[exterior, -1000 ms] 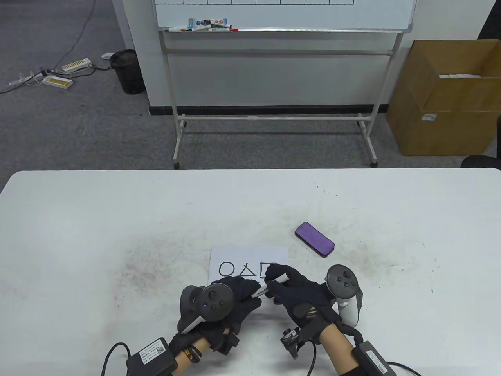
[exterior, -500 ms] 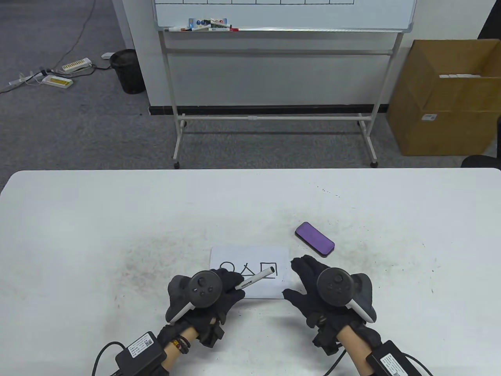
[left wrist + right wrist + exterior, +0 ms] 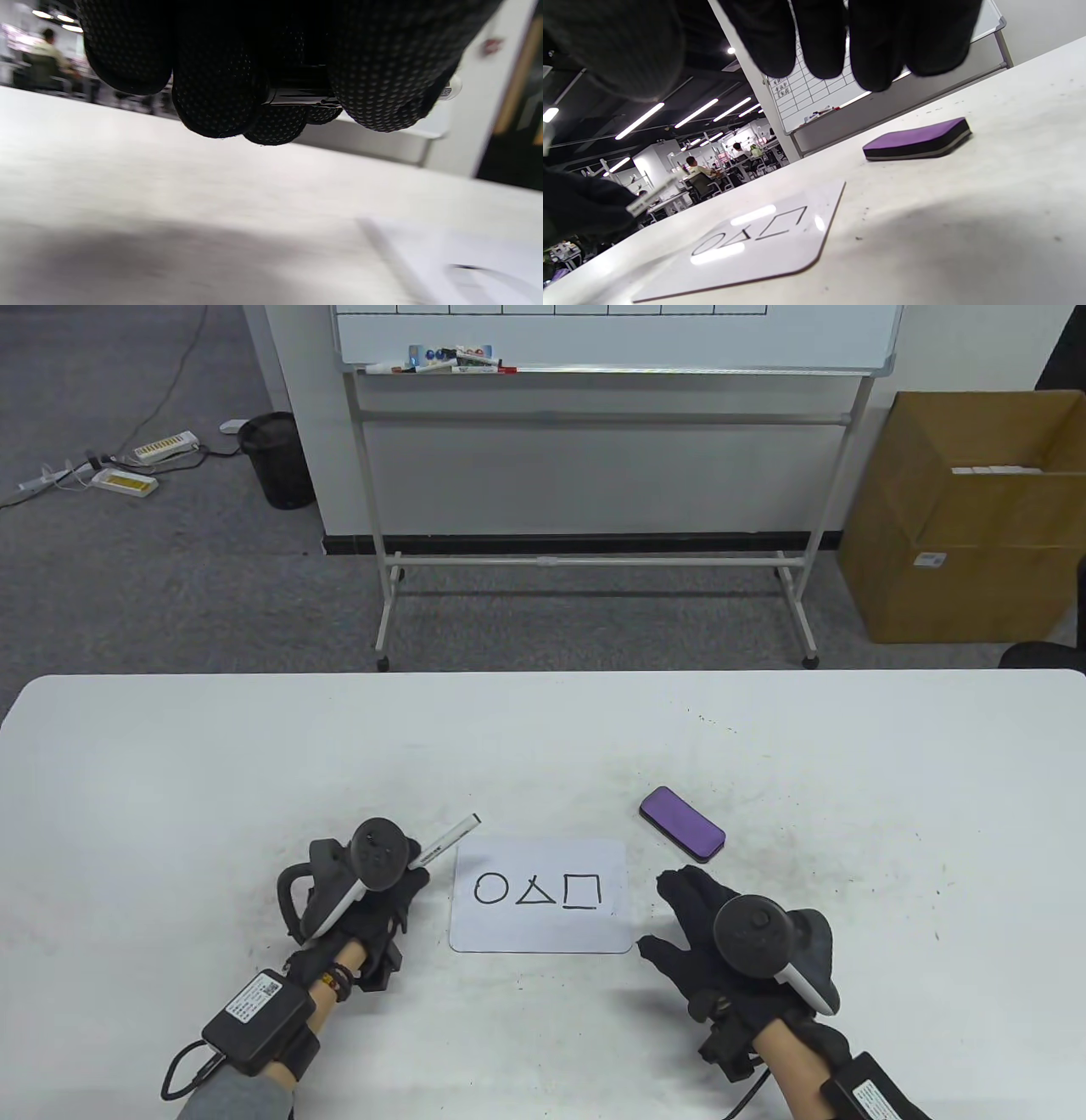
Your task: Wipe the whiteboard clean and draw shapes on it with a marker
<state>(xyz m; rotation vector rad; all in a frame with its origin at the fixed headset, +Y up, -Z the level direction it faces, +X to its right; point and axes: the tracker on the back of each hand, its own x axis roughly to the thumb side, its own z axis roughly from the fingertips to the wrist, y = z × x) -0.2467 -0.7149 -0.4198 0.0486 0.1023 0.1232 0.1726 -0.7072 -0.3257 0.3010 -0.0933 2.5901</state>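
Observation:
A small whiteboard [image 3: 543, 929] [image 3: 780, 250] lies flat on the table with a black circle, triangle and square drawn on it. Just left of the board my left hand [image 3: 386, 891] grips a white marker [image 3: 450, 838] whose free end points up and to the right; in the left wrist view my curled fingers [image 3: 220, 84] wrap the marker's dark barrel [image 3: 297, 93]. On the table right of the board rests my right hand [image 3: 691, 920], fingers spread and holding nothing. A purple eraser [image 3: 681, 824] [image 3: 916, 140] lies beyond the board's top right corner.
A large whiteboard on a wheeled stand [image 3: 594, 415] stands beyond the far table edge, markers on its tray. A cardboard box [image 3: 967, 517] sits on the floor at right, a black bin [image 3: 276, 458] at left. The table top [image 3: 254, 780] shows grey smudges.
The marker passed from my right hand to my left. My left hand carried it off the board to the left. My right hand drew back to the right and opened.

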